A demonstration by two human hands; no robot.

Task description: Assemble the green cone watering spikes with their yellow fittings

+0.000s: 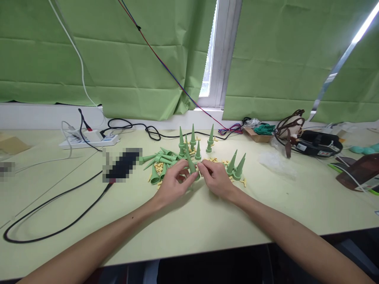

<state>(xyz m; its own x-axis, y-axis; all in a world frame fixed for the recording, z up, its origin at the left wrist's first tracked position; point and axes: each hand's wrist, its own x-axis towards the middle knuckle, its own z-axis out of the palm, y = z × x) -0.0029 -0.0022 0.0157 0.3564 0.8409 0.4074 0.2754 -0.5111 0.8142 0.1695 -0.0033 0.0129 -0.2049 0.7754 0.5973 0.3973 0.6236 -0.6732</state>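
Note:
My left hand (173, 183) holds a green plastic cone spike (192, 165) between thumb and fingers, its point tilted up and slightly left. Close against the spike's right side, my right hand (217, 179) is closed in a pinch; whatever its fingertips grip is too small and covered to make out. Behind my left hand lies a heap of green cone spikes (166, 156) mixed with small yellow T-shaped pieces (158, 167). Several spikes stand upright beyond my hands, among them a tall one (211, 138). To the right of my right hand stand two more spikes (239, 169).
A power strip (89, 140) with plugs and a blurred dark device (122, 165) on a black cable lie left. At right are a clear plastic bag (276, 163), a small cardboard box (257, 135) and a black strapped headset (318, 144). Green curtains (133, 59) hang behind the table.

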